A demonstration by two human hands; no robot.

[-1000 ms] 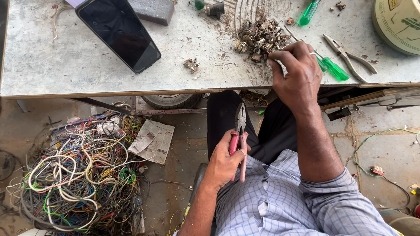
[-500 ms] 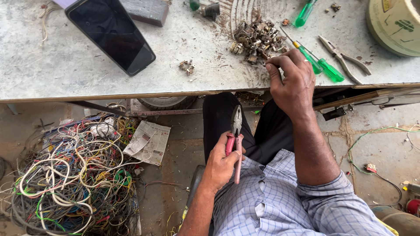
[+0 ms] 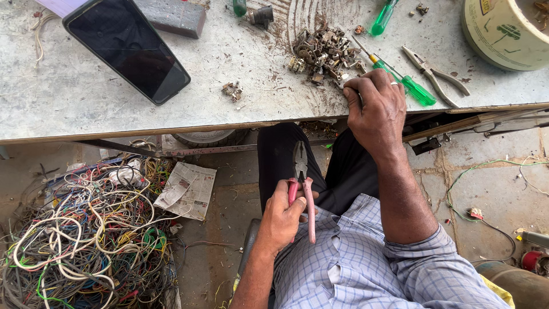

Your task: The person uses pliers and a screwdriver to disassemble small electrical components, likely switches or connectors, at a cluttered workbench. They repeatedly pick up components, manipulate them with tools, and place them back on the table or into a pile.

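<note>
One pink-handled pliers in left hand; two green screwdrivers.

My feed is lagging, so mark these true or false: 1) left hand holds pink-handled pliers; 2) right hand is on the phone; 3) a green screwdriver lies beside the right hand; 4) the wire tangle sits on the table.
1) Left hand holds pink-handled pliers: true.
2) Right hand is on the phone: false; it rests at the table edge by the metal scrap pile.
3) A green screwdriver lies beside the right hand: true.
4) The wire tangle sits on the table: false; it lies on the floor.
</note>
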